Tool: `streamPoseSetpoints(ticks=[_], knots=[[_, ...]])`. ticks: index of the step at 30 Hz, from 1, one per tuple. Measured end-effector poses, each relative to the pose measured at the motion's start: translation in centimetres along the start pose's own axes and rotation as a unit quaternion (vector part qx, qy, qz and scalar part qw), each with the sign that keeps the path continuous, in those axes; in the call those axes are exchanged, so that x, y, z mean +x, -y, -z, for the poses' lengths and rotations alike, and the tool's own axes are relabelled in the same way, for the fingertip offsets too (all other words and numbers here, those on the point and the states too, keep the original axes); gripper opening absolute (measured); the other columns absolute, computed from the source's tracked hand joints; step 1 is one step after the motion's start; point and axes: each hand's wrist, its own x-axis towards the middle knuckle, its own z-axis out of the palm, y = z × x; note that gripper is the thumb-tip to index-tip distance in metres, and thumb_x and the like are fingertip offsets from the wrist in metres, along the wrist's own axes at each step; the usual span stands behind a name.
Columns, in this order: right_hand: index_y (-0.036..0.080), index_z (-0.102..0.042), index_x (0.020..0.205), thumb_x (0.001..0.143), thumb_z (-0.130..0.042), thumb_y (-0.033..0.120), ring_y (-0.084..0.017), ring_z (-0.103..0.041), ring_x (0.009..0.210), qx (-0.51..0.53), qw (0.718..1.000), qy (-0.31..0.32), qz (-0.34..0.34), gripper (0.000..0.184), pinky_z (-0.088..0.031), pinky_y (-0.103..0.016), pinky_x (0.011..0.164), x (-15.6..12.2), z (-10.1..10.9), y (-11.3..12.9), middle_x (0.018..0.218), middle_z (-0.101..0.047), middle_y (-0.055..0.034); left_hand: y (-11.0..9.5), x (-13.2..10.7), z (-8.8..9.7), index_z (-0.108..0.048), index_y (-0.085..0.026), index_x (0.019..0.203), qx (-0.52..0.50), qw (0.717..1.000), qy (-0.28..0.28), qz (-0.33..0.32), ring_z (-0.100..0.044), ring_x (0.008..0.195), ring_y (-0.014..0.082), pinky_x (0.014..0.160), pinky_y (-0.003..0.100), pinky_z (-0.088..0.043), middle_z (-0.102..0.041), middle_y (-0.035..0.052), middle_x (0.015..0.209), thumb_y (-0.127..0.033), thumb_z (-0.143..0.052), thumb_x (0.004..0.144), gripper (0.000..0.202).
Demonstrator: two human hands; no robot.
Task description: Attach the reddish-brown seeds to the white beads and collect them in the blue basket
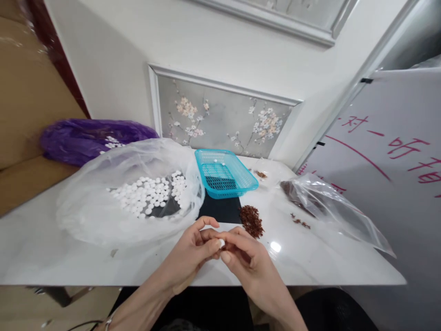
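Observation:
My left hand (pixel 196 250) and my right hand (pixel 246 257) meet at the near edge of the white table (pixel 69 257). Together their fingertips pinch a small white round piece (pixel 221 242); the right fingers also seem to press a tiny reddish-brown bit against it. Just beyond the hands lies a small heap of reddish-brown pieces (pixel 252 220). A clear plastic bag (pixel 103 202), lying open to the left, holds several white round pieces (pixel 151 193). A turquoise mesh basket (pixel 223 172) stands behind, with one white piece inside.
A second clear bag (pixel 330 207) with dark brown bits lies at the right. A purple bag (pixel 89 138) with more white pieces sits back left. A whiteboard with red writing (pixel 396 161) leans at the right. A black mat (pixel 220 209) lies under the basket.

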Motion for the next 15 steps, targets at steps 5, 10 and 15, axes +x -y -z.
streamPoseSetpoints(ticks=[5, 10, 15], knots=[[0.020, -0.070, 0.092, 0.086, -0.056, 0.027, -0.013, -0.054, 0.066, -0.073, 0.996, -0.043, 0.037, 0.017, -0.045, -0.025, 0.060, 3.0, 1.7, -0.3, 0.076, -0.059, -0.0019, -1.5, 0.0, 0.2, -0.056, -0.021, 0.105, 0.158, 0.984, -0.037, -0.079, -0.060, 0.070, 0.0156, 0.069, 0.028, -0.044, -0.065, 0.0024, 0.078, -0.033, -0.061, 0.081, 0.028], [0.017, -0.067, 0.107, 0.080, -0.054, 0.021, -0.016, -0.061, 0.068, -0.150, 0.972, -0.179, 0.019, 0.030, -0.050, -0.031, 0.066, 9.5, 4.3, -2.1, 0.090, -0.065, -0.0069, -6.7, -0.4, 4.7, -0.068, -0.022, 0.098, 0.569, 0.777, -0.194, -0.185, -0.060, 0.092, 0.0256, 0.083, 0.034, -0.039, -0.069, 0.0094, 0.102, -0.025, -0.052, 0.083, 0.023], [0.016, -0.062, 0.119, 0.081, -0.047, 0.021, -0.021, -0.068, 0.076, -0.152, 0.971, -0.185, -0.008, 0.041, -0.055, -0.034, 0.066, 11.4, 5.7, -3.8, 0.100, -0.070, -0.0114, -9.3, -1.9, 9.3, -0.071, -0.021, 0.087, 0.732, 0.652, -0.194, -0.051, -0.063, 0.092, 0.0314, 0.076, 0.035, -0.040, -0.072, 0.0108, 0.095, -0.024, -0.046, 0.079, 0.026]])
